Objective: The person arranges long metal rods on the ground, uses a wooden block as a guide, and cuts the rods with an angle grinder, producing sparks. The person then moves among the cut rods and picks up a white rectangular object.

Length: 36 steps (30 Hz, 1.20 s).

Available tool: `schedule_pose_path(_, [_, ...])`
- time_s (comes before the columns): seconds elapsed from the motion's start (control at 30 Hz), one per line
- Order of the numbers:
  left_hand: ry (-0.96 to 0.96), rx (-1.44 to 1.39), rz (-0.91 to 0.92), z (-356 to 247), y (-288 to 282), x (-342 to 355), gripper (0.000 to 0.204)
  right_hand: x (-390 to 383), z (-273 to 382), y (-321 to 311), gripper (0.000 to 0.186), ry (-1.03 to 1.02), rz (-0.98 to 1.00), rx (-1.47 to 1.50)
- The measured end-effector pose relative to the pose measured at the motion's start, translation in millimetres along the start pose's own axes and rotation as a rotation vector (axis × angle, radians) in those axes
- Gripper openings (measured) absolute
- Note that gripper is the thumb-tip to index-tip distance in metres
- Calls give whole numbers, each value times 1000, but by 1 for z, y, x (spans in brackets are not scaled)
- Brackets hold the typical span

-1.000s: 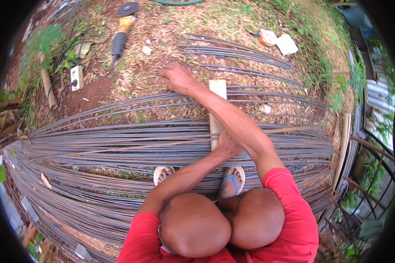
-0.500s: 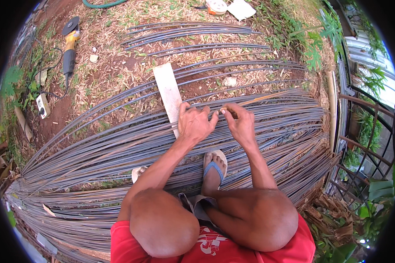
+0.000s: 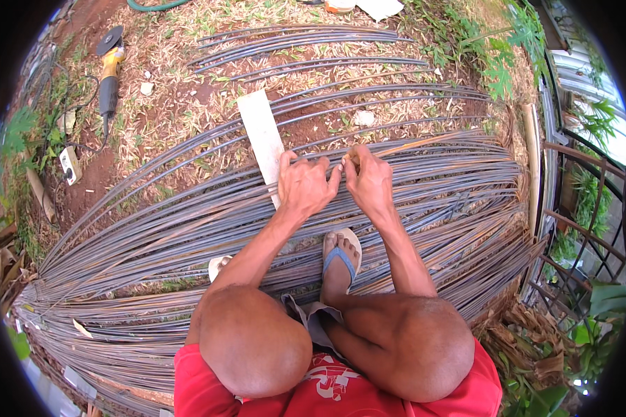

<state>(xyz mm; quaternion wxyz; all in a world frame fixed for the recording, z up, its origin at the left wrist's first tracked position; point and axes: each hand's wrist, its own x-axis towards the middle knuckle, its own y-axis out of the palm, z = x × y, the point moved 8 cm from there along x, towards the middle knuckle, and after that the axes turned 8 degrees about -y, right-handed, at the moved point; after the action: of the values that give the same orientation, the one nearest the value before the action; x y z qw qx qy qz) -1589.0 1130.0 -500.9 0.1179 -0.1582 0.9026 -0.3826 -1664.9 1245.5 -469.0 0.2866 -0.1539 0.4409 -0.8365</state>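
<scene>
Long thin steel rods (image 3: 209, 215), grey and partly rusty, spread crosswise in front of me and under my feet. My left hand (image 3: 302, 184) is closed over the upper rods, its fingers curled round a steel rod beside a pale flat board (image 3: 262, 128). The board lies across the rods, its lower end partly behind that hand. Close on the right, my right hand (image 3: 370, 181) pinches with thumb and bent fingers, nearly touching the left thumb. What sits in that pinch is too small to make out.
An angle grinder (image 3: 110, 73) lies at the far left, its cord near a white socket block (image 3: 69, 165). Farther off are several separate rods (image 3: 306, 43) and a green hose (image 3: 156, 7). A metal grille fence (image 3: 584, 187) stands at the right. My sandalled foot (image 3: 341, 260) rests among the rods.
The view has shifted slightly. Both hands stay over the same rods beside the board; my right hand has turned inward a little, its fingers more curled.
</scene>
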Motion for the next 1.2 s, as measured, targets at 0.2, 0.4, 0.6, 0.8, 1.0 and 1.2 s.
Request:
schedule_pose_path(0.2, [-10,-1,29,0,1,1,36,2,9,-4,7,28,208,-97])
schedule_pose_path(0.4, [-8,-4,41,-2,-2,1,33,4,-1,-10,9,121,117,-33])
schedule_pose_path(0.6, [1,3,26,-1,0,-1,31,6,3,2,12,8,82,-74])
schedule_pose_path(0.8, [-9,-6,34,2,-3,1,30,3,2,8,12,-4,215,-169])
schedule_pose_path(1.0, [-43,0,63,-3,2,3,35,-26,1,-28,14,98,197,-39])
schedule_pose_path(1.2, [21,72,-45,-4,1,1,33,-31,-5,-19,15,155,158,134])
